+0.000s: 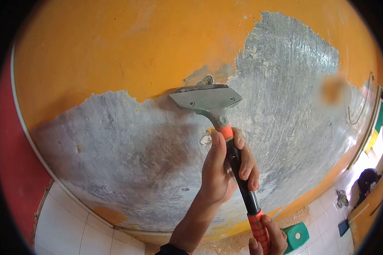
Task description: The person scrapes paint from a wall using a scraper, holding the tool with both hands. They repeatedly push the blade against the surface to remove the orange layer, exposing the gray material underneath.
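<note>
A long-handled scraper (206, 98) with a wide grey metal head rests against the wall at the edge between orange paint (157, 46) and bare grey plaster (285, 72). My left hand (225, 163) is wrapped round the black shaft just below the head. Lower down, my right hand (270, 238) grips the red and black end of the handle. Beside the blade's top edge is a small dark hole (207, 80) in the wall. Another chipped spot (206, 138) shows just left of my left thumb.
Crumbs of debris (225, 247) lie on the floor along the wall's foot. A green plastic object (296, 238) stands near my right hand. White tiles (64, 221) and a red surface (13, 170) are at left. Dark items (368, 180) sit at far right.
</note>
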Available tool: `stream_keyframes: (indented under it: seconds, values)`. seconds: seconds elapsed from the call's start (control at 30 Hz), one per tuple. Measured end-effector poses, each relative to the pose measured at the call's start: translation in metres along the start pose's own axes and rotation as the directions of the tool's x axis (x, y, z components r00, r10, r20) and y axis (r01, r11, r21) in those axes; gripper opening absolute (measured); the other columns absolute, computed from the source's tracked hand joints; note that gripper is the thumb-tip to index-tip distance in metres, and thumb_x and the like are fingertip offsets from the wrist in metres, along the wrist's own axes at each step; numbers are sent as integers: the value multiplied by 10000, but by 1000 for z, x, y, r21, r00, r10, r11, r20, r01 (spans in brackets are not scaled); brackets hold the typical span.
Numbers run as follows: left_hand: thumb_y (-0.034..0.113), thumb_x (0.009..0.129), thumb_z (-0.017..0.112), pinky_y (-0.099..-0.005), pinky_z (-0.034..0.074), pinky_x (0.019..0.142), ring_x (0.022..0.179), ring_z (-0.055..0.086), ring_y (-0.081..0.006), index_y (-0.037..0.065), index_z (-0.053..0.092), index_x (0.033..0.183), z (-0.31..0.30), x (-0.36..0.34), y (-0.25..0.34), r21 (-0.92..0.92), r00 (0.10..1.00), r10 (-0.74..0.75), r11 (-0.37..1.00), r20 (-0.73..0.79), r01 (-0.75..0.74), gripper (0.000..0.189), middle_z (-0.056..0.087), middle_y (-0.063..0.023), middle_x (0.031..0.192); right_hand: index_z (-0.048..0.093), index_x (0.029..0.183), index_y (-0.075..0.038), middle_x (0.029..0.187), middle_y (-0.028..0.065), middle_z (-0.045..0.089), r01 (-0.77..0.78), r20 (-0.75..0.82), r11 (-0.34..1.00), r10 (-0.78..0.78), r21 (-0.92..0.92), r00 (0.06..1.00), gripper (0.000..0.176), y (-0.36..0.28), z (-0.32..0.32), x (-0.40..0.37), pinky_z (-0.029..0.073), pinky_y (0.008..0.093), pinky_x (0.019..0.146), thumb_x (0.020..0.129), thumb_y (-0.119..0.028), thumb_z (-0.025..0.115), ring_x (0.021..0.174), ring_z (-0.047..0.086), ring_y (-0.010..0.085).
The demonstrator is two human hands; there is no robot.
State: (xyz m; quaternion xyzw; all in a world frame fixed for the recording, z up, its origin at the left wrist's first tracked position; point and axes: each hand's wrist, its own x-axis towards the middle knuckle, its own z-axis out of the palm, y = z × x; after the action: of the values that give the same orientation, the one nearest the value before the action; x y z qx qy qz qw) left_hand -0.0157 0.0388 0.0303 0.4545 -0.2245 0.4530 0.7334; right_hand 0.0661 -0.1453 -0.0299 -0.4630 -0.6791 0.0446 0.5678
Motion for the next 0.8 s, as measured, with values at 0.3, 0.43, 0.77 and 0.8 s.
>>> stream_keyframes:
  seconds: [0.3,0.43,0.77,0.8]
  values:
    - [547,982,168,-352,473,412,405,520,-199,142,429,945,3,-3,9,-30,1000,-25,999,-12,25,483,441,-6,545,346,1348,114,1238,332,519,-67,-27,991,71,111,997,470,-24,20,-6,369,357,1025,900,36,464,1221,503,330]
    - [533,989,182,-340,470,404,404,517,-193,139,433,941,3,-10,7,-8,1000,-19,1000,-17,19,470,432,-3,532,299,1378,107,1360,321,411,-76,-31,951,89,301,996,482,-28,30,-16,290,382,1082,911,63,409,1310,394,345]
    - [531,985,274,-316,451,396,412,506,-193,137,447,871,13,-5,6,64,995,-29,997,-94,35,445,433,-15,529,248,1411,83,1402,311,359,-2,-39,941,16,339,999,502,-24,32,-11,246,379,1107,932,55,398,1347,337,336]
    - [531,985,274,-316,451,396,412,506,-193,137,447,871,11,-1,6,67,995,-35,997,-97,42,445,433,-15,529,248,1412,81,1409,307,351,-40,-20,944,50,327,999,502,-22,32,-10,243,381,1109,933,55,396,1349,333,336]
